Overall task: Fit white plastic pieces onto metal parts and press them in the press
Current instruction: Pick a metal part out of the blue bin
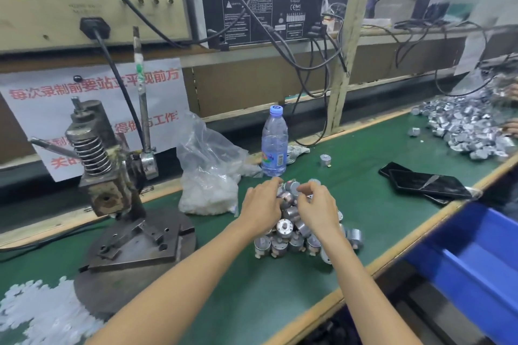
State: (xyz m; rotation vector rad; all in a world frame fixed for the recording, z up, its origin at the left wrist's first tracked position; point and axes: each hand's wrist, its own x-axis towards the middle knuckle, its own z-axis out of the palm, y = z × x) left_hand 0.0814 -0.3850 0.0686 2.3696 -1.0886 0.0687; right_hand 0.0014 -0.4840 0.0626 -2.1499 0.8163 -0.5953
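A heap of small round metal parts (291, 235) lies on the green mat at the centre. My left hand (262, 206) rests on the heap's left side, fingers curled round parts at the top. My right hand (318, 207) is on the heap's right side, fingertips pinching a metal part near the top. The hand press (112, 165) with its spring and round steel base stands to the left. White plastic pieces (36, 314) lie loose at the near left, and more fill a clear bag (208, 190) beside the press.
A water bottle (274, 143) stands just behind the heap. A single metal part (325, 160) lies to its right. Two black phones (426, 183) lie at the right, a blue bin (476, 258) below the table edge, and a large pile of metal parts (471, 131) at far right.
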